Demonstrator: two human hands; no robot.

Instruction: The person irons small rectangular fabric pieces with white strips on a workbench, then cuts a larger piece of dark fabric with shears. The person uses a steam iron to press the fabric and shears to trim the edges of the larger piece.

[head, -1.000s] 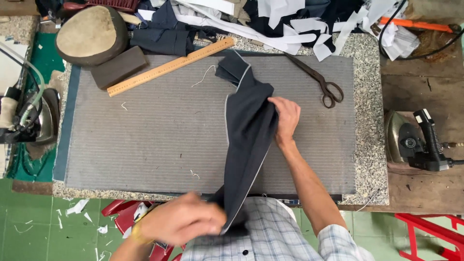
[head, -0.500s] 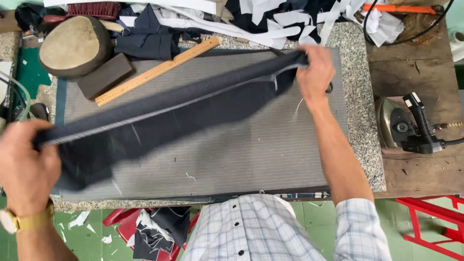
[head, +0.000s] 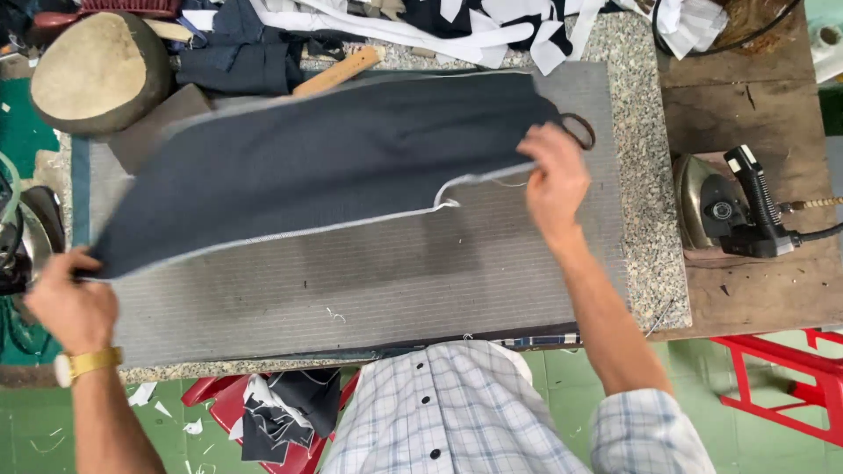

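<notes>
Dark fabric panel is pinched at both ends: the left hand has its fingers closed tight on the lower left corner, out past the pad's left edge, and the right hand grips the opposite end near the curved notch, thumb and fingers clamped over the pale stitched edge. Between the two hands the panel stretches open and slanted across the grey padded surface, its far edge up near the wooden ruler, its near edge trailing a light seam line. Going by how it lies, the spreading looks largely done, the cloth is full length and unfolded, but it seems to hang partly lifted and not yet smoothed flat; settling it square on the pad and pressing it appear to be what is left.

Moving outward, scissor handles peek out just behind the right hand. An iron sits untouched on the wooden board to the right, well apart from the cloth. At the top left rests a rounded pressing cushion, with white strips and dark scraps heaped along the back. A gold wristwatch shows on the left wrist, and a red stool with scraps stands below the surface
</notes>
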